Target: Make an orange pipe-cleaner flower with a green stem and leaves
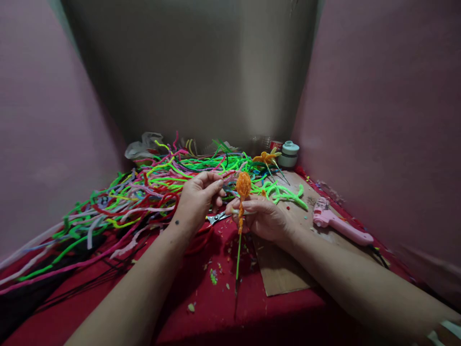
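Orange fuzz forms a rounded bud (244, 184) at the top of a thin green stem (238, 254), its upper part wrapped in orange twists. It stands nearly upright above the middle of the counter (205, 317), which is covered in red cloth, and the stem's lower end points toward the near edge. The right hand (264, 218) holds this piece just below the bud, fingers closed round the wrapped part. The left hand (203, 192) is just beside it, thumb and fingers drawn close together — whether anything is pinched there, I cannot tell.

Scissors (218, 218) with red handles lie under the left hand. A tangled pile of fuzzy stems (144, 202), in green, red, pink and white, runs from the left edge of the counter to the far edge. A cardboard sheet (284, 276) lies to the right; on it, toward the counter's right edge, rests a pink glue gun (342, 228). Near the far right corner are an orange flower (266, 157) and a jar (289, 156) with a pale green lid — scraps (213, 277) dot the red cloth nearer the front.
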`<state>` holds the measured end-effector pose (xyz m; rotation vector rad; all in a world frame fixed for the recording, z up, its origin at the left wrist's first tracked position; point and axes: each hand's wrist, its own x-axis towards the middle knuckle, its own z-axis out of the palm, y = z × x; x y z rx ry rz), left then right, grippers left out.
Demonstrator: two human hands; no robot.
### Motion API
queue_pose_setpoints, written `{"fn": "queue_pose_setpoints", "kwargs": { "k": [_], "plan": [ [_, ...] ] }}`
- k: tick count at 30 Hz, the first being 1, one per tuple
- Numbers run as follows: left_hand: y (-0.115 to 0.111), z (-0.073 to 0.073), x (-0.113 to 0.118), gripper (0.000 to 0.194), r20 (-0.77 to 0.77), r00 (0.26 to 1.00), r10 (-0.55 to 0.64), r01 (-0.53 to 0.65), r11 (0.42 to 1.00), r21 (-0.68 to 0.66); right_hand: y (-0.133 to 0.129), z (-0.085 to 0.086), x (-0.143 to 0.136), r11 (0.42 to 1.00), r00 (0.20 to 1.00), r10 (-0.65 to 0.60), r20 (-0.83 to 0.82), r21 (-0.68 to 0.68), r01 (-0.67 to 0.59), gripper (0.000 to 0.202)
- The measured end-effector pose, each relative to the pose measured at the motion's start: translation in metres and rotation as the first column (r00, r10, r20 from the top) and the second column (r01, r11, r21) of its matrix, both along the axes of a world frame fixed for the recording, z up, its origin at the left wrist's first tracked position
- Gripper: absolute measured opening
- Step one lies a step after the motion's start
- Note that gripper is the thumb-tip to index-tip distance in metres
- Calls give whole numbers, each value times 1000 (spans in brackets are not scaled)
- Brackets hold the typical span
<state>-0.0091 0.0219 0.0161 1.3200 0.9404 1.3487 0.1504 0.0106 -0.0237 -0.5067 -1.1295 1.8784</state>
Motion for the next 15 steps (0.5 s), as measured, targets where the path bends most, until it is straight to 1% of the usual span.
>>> {"fn": "queue_pose_setpoints", "kwargs": {
  "k": [3,6,9,11,12,15],
  "plan": [
    [-1,1,1,21,-39,999,30,-30,999,-16,2,-2,1,996,997,72,-1,54,-72,21],
    [-2,1,2,22,-32,999,27,-28,999,-19,2,-3,1,991,995,100,2,87,-100,22],
    [-1,-1,2,23,-6,1000,18,-18,999,50,3,-5,2,985,991,133,-25,111,-130,20],
    [1,-1,0,26,2,1000,-12,12,996,90,4,-6,2,980,987,154,-42,134,-147,18],
    [2,0,0,25,-1,1000,-26,26,996,89,5,-6,2,978,986,159,-48,145,-150,18],
    [5,4,-3,20,-16,999,-52,52,998,19,5,-7,2,975,986,159,-51,163,-149,19]
  ]
}}
